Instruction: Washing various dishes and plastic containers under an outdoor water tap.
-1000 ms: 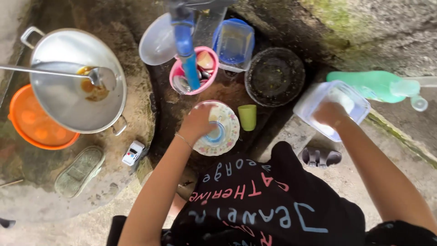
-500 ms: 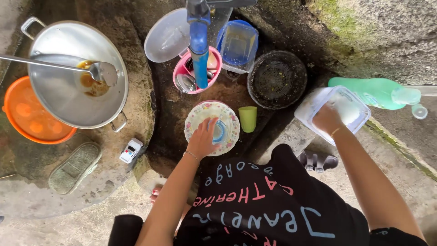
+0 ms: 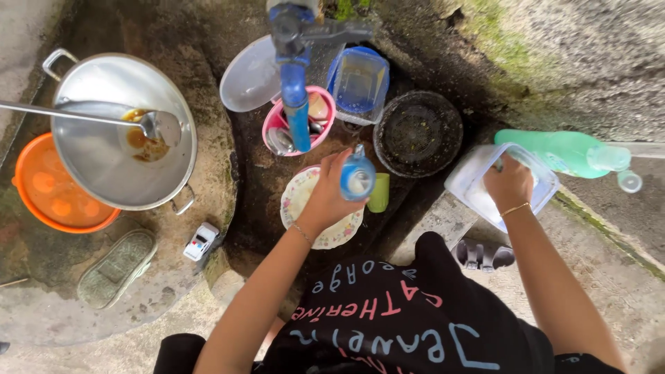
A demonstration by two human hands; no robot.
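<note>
Lifted since half a second ago, the blue cup point(image 3: 357, 180) now hangs above the floral plate point(image 3: 305, 201) on the wet ground, below the blue tap point(image 3: 296, 104). At far right, the clear container point(image 3: 478, 187) lies under the right hand point(image 3: 509, 181), fingers curled on its rim. Left hand point(image 3: 329, 194) fingers clamp the cup, mouth facing up.

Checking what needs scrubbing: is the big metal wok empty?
Not empty. The wok holds a small pool of brownish-orange sauce at its bottom, with a ladle resting in it.
</note>
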